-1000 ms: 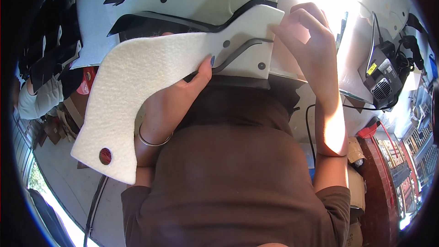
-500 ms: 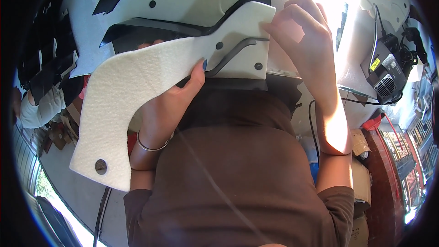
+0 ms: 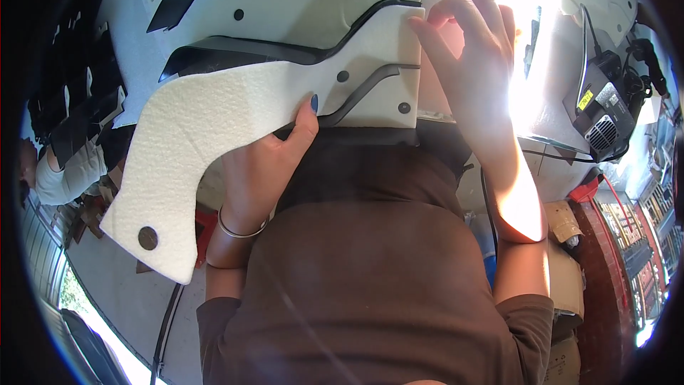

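Observation:
A curved white felt piece (image 3: 206,110), with a round hole near its lower left end, lies across my left hand (image 3: 274,160). My left thumb presses its lower edge while the fingers go behind it, out of sight. At the felt's narrow upper right end, the thumb and forefinger of my right hand (image 3: 474,57) come together in a pinch at the edge. Black curved trim strips (image 3: 246,48) lie just above the felt, and a thinner black strip (image 3: 363,93) runs below its narrow part. Under them is a white panel (image 3: 313,18) with dark round holes.
On the right stands a black device with a vent grille (image 3: 605,132), its cables trailing. More black parts (image 3: 78,93) are at the far left, near another person's pale sleeve (image 3: 71,175). Cardboard boxes (image 3: 566,278) are stacked at the lower right. Strong sunlight washes out the upper right.
The felt's lower left end has swung slightly up and left. My right hand has shifted slightly, its thumb and forefinger now higher at the felt's end. My left hand keeps its hold.

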